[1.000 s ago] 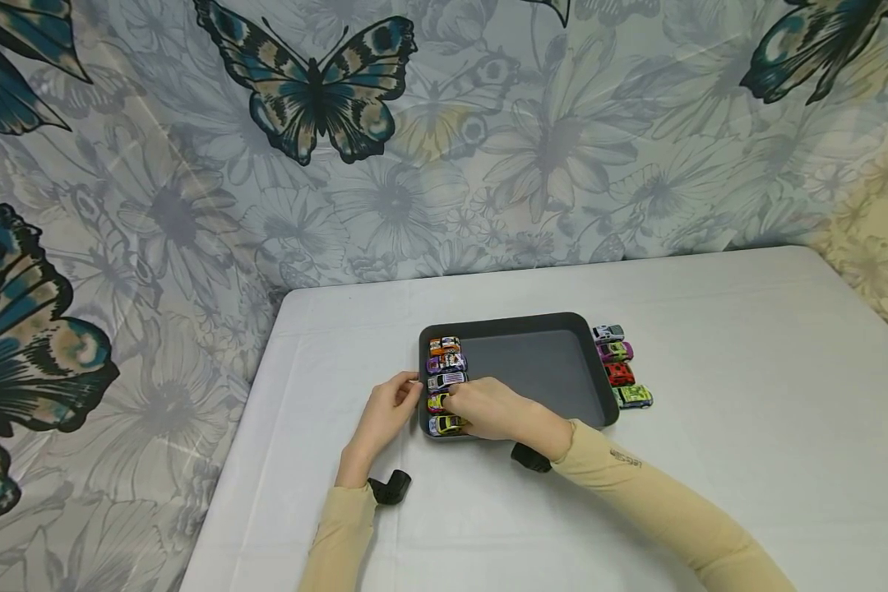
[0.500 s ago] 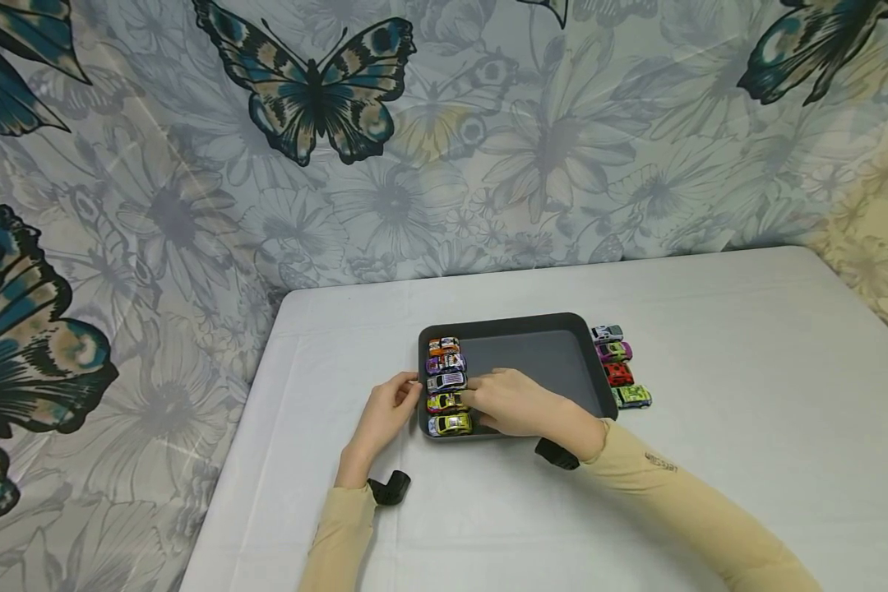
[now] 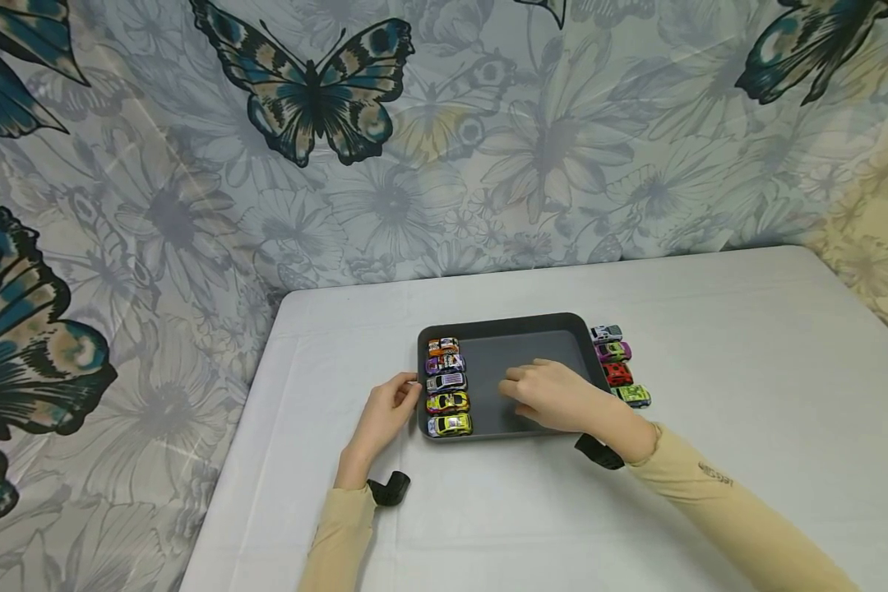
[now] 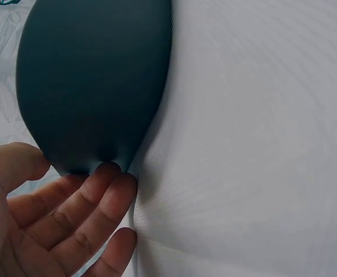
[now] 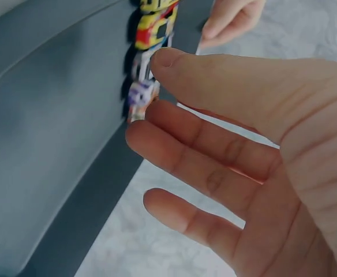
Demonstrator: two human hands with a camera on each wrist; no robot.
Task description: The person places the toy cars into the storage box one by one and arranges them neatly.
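Observation:
A dark grey rectangular tray (image 3: 503,362) lies on the table. Down its left end runs a column of toy cars, with a yellow one (image 3: 450,425) nearest the person and an orange one (image 3: 443,346) farthest. My left hand (image 3: 386,411) holds the tray's left edge; in the left wrist view the thumb is at one side of the tray wall (image 4: 99,86) and the fingertips (image 4: 119,193) at the other. Over the tray's right half hovers my right hand (image 3: 558,396), fingers relaxed and thumb apart in the right wrist view, holding nothing.
Outside the tray's right edge several more toy cars stand in a column, among them a red car (image 3: 618,374) and a green car (image 3: 633,395). A white cloth covers the table (image 3: 747,345). Behind it hangs a butterfly-patterned fabric (image 3: 451,123).
My right hand has let go of the yellow-and-red toy car in the left column and moved right across the tray. My left hand has stayed at the tray's edge.

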